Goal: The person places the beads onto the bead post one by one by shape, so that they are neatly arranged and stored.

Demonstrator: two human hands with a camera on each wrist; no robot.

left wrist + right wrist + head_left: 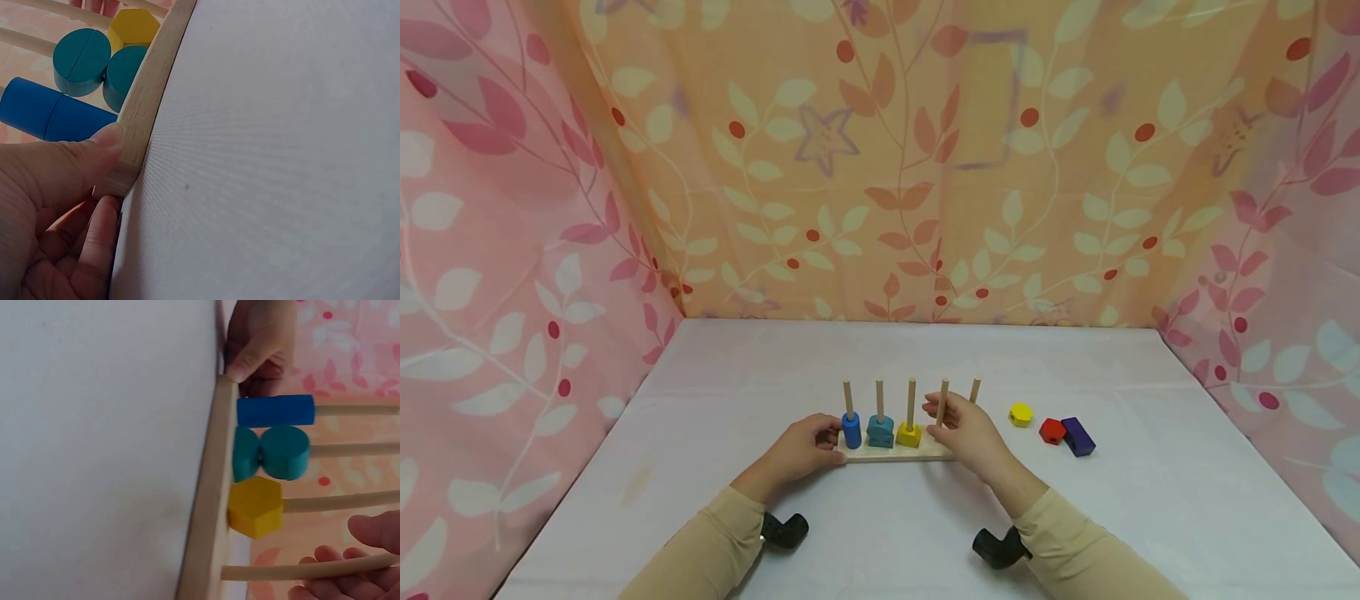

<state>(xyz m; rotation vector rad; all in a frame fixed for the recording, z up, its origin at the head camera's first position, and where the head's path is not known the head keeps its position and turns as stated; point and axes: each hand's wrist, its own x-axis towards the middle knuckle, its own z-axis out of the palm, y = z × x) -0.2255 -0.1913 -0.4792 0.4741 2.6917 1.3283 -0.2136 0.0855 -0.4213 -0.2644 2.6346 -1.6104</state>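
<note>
A wooden peg stacker [880, 456] with a row of upright pegs lies on the white table. Blue blocks [851, 431] sit on its leftmost peg, teal blocks [880, 432] on the second, and a yellow hexagonal block [908, 435] on the third. My left hand [811, 443] grips the left end of the base, its thumb [111, 134] on the edge beside the blue blocks. Around the bare fourth peg [275, 572] is my right hand [968, 429], fingers behind it and the thumb apart from them. No block shows in that hand. It partly hides the fifth peg [975, 390].
On the table to the right lie a yellow hexagonal block [1020, 415], a red block [1052, 431] and a purple block [1078, 437], the last two side by side. Patterned curtains [880, 167] stand behind and at both sides. Black devices [1000, 547] are on both wrists.
</note>
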